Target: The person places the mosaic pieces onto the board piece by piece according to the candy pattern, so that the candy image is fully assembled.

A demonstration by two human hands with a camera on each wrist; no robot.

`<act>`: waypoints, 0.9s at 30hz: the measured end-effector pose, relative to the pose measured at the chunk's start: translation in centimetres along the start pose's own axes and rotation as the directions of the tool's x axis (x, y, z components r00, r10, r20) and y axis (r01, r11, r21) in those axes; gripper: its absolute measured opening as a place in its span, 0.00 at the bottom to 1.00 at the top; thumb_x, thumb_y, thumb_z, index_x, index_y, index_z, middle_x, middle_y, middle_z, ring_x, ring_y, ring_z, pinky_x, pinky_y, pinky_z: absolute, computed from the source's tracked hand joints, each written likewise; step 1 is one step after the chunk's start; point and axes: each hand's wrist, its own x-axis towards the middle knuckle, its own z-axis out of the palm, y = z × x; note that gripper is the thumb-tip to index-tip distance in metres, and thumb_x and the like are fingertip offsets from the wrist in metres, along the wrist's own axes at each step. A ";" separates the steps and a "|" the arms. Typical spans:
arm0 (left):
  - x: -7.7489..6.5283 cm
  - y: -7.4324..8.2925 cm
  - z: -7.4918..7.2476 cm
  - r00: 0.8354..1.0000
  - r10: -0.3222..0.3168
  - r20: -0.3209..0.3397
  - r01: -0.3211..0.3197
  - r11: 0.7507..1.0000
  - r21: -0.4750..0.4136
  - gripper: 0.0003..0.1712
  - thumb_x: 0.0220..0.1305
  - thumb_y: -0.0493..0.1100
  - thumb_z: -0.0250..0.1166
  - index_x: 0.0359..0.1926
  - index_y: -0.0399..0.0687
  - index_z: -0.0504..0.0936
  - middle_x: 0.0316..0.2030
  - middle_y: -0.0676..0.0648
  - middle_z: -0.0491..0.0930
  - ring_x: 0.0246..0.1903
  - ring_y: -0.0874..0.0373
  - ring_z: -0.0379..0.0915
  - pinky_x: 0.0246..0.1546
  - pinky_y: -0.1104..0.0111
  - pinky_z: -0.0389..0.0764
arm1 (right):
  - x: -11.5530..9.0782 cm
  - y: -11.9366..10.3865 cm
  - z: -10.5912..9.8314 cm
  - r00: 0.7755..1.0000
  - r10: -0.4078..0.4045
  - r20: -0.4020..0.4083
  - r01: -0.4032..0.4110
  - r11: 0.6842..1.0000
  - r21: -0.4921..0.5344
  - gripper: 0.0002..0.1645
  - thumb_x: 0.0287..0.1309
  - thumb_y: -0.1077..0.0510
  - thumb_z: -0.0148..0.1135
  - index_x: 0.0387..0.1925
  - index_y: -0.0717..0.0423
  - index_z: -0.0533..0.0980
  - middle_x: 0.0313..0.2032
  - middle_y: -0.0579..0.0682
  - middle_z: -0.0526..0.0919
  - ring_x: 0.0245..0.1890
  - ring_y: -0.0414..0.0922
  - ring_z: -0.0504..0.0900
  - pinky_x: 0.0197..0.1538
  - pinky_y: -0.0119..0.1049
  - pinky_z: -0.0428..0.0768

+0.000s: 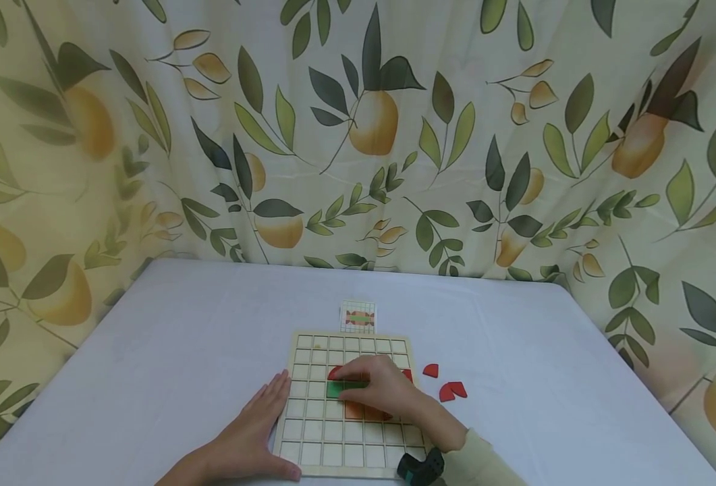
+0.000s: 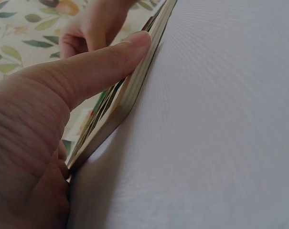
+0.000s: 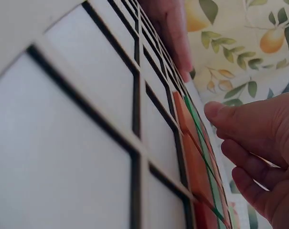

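A wooden grid board point(image 1: 309, 451) lies on the white-covered table. My left hand point(image 1: 251, 422) rests along its left edge with straight fingers, the thumb on the near left corner; the left wrist view shows that thumb point(image 2: 111, 62) across the rim. Over the board's middle is my right hand point(image 1: 388, 385), its index fingertip right at a red piece point(image 1: 334, 372) and its thumb over a green strip point(image 1: 335, 389). Orange pieces point(image 1: 364, 412) lie in the row below, partly under the hand. Another red piece point(image 1: 407, 374) shows beyond the knuckles. In the right wrist view, my fingers point(image 3: 249, 160) are bent.
Three loose red pieces point(image 1: 431, 370) lie on the table point(image 1: 515, 378) right of the board. A small pattern card point(image 1: 358, 316) with a printed coloured design touches the board's far edge. A leaf-and-fruit curtain point(image 1: 358, 169) hangs behind the table. A black wrist device point(image 1: 421, 467) overlaps the board's near right corner.
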 end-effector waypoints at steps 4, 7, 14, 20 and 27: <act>0.1 0.0 0.1 1.000 0.013 -0.009 -0.013 1.000 0.005 0.75 0.33 0.76 0.66 0.69 0.31 0.44 0.70 0.37 0.40 0.68 0.48 0.33 0.59 0.83 0.24 | -1.2 0.5 -1.5 0.999 0.039 -0.038 -0.041 0.998 -0.043 0.16 0.49 0.57 0.69 0.43 0.53 0.82 0.40 0.41 0.83 0.44 0.39 0.78 0.48 0.36 0.77; 0.1 0.0 0.0 1.000 0.020 -0.017 -0.020 1.000 0.006 0.75 0.33 0.75 0.66 0.69 0.30 0.44 0.70 0.36 0.41 0.68 0.48 0.34 0.59 0.83 0.24 | -2.2 1.1 -2.7 0.995 0.067 -0.078 -0.071 0.996 -0.053 0.16 0.49 0.57 0.69 0.42 0.54 0.82 0.40 0.43 0.83 0.43 0.41 0.78 0.44 0.37 0.79; 0.0 0.0 0.0 0.999 0.026 -0.025 -0.026 1.000 0.006 0.75 0.33 0.75 0.67 0.68 0.30 0.44 0.69 0.36 0.41 0.68 0.47 0.34 0.59 0.83 0.25 | -4.0 2.5 -4.2 0.979 0.142 -0.145 -0.153 0.986 -0.065 0.13 0.48 0.57 0.69 0.39 0.52 0.83 0.37 0.42 0.83 0.37 0.43 0.76 0.45 0.44 0.77; 0.0 0.0 0.1 0.999 0.030 -0.033 -0.030 0.999 0.015 0.75 0.33 0.75 0.66 0.68 0.30 0.45 0.69 0.36 0.42 0.68 0.47 0.35 0.60 0.83 0.25 | -5.3 3.5 -5.0 0.953 0.219 -0.211 -0.237 0.970 -0.062 0.13 0.46 0.56 0.71 0.37 0.50 0.83 0.35 0.40 0.82 0.40 0.43 0.76 0.44 0.42 0.77; 0.0 0.1 0.0 1.000 0.014 -0.025 -0.013 1.000 0.014 0.75 0.32 0.76 0.66 0.69 0.31 0.45 0.70 0.37 0.41 0.68 0.47 0.35 0.59 0.84 0.25 | -6.7 4.9 -6.5 0.925 0.275 -0.262 -0.291 0.956 -0.023 0.14 0.45 0.59 0.71 0.38 0.54 0.83 0.37 0.45 0.83 0.38 0.47 0.76 0.31 0.36 0.80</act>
